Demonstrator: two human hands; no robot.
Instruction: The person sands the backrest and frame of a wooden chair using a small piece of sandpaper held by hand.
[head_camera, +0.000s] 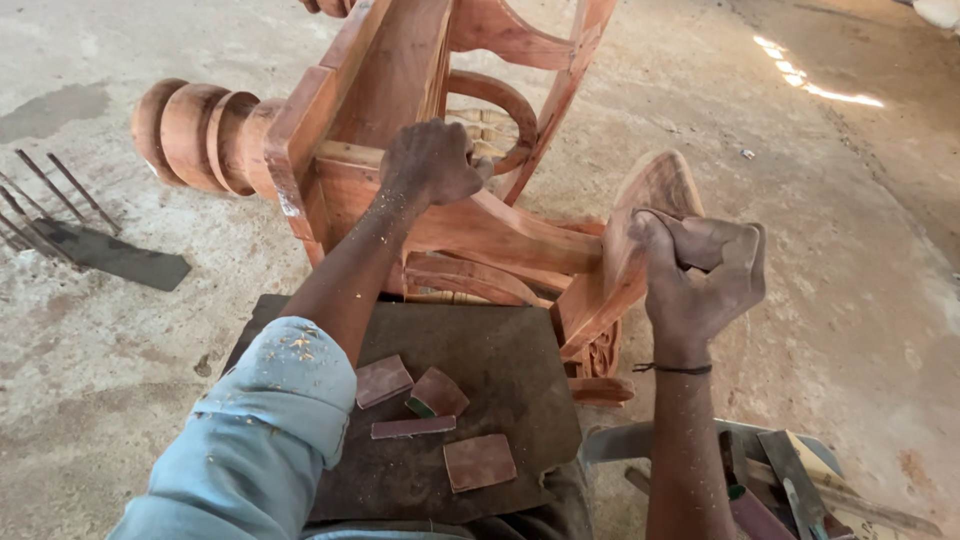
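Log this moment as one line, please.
left hand: grips chair frame | right hand: presses sandpaper on carved piece | sandpaper scraps: on mat

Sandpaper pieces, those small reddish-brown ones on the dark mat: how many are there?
4. One reddish-brown sandpaper piece lies by the sleeve, a folded one beside it, a narrow strip below them, a square one nearest. The arm may hide more.
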